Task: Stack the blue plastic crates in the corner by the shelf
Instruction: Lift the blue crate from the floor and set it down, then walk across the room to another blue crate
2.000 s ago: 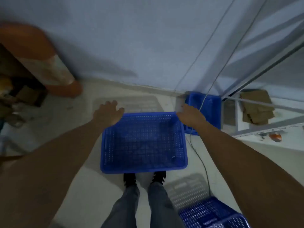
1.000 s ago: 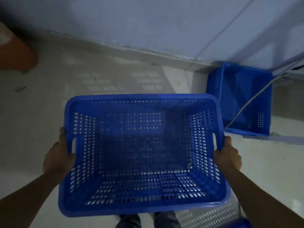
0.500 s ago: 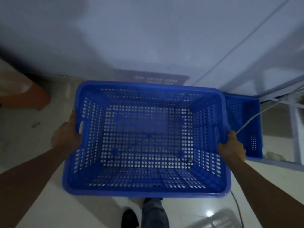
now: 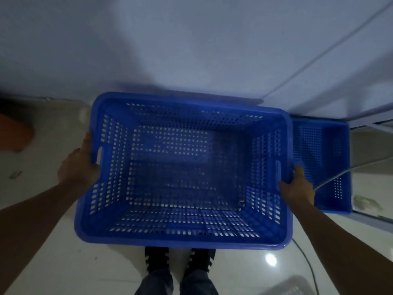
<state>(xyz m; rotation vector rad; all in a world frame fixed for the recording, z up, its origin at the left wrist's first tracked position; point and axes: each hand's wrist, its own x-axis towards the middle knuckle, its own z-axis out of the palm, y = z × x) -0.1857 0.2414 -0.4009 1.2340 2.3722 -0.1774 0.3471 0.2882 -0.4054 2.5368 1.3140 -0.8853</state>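
A large blue perforated crate point(image 4: 182, 239) hangs in front of me, open side up and empty. My left hand point(image 4: 77, 167) grips its left rim by the handle slot. My right hand point(image 4: 297, 188) grips the right rim. A second blue crate point(image 4: 323, 167) sits on the floor to the right, against the wall and beside the shelf frame; its left part is hidden behind the held crate.
The pale wall point(image 4: 191, 50) rises just beyond the crates. A metal shelf frame point(image 4: 374, 122) stands at the right. A cable point(image 4: 306, 260) runs over the tiled floor and the floor crate. An orange object point(image 4: 12, 135) lies at the left. My shoes point(image 4: 180, 260) show below.
Two seconds ago my hands reached the crate on the floor. They took its sides and lifted it, and it has since been carried toward the wall and the crate beside the shelf.
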